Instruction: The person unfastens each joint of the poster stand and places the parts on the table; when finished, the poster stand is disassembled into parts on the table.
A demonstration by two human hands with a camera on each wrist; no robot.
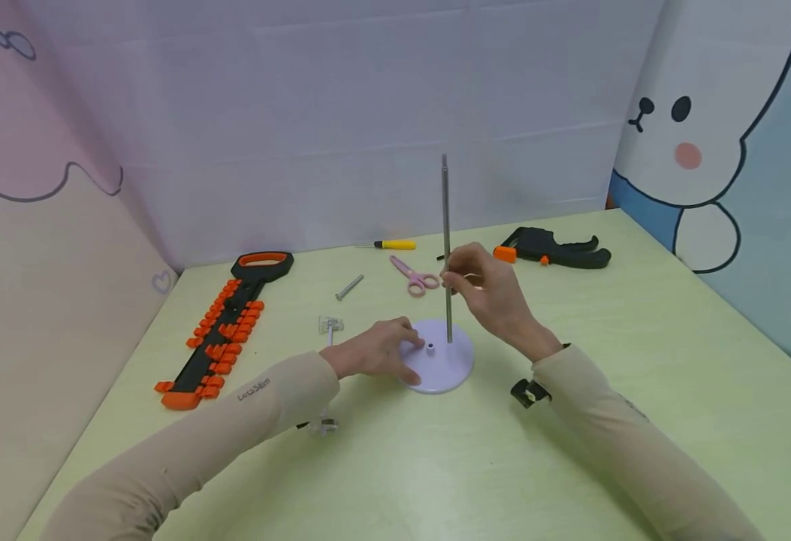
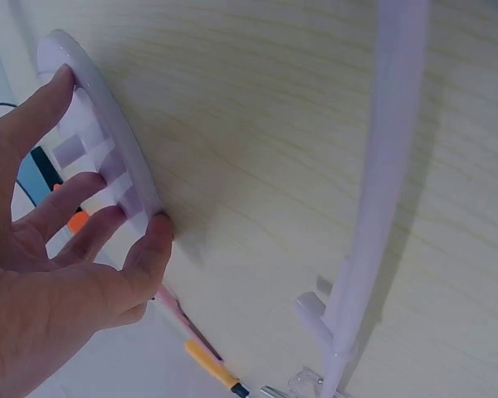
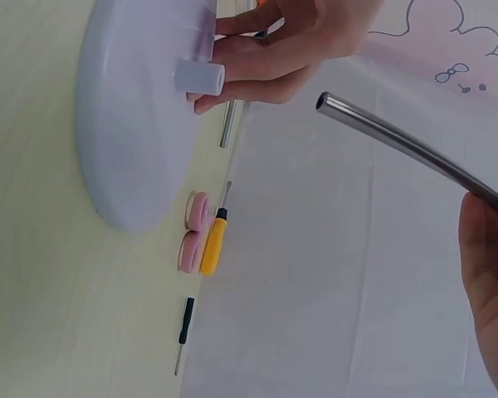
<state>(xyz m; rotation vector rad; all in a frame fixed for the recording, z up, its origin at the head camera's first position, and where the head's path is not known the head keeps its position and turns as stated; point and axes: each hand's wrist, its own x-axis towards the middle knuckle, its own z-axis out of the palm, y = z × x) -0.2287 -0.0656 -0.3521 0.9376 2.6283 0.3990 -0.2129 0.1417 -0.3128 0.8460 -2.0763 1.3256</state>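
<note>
Near the middle of the pale green, wood-grained table lies a smooth, round white plastic base with a short socket stub on top. The left hand rests at its left rim, fingers curled around the edge and gripping it. The right hand is raised over the base, pinching a thin, shiny metal rod held upright, its lower end just above the base. Toward the far edge lie pink scissors, a yellow-handled screwdriver and a black-and-orange clamp.
</note>
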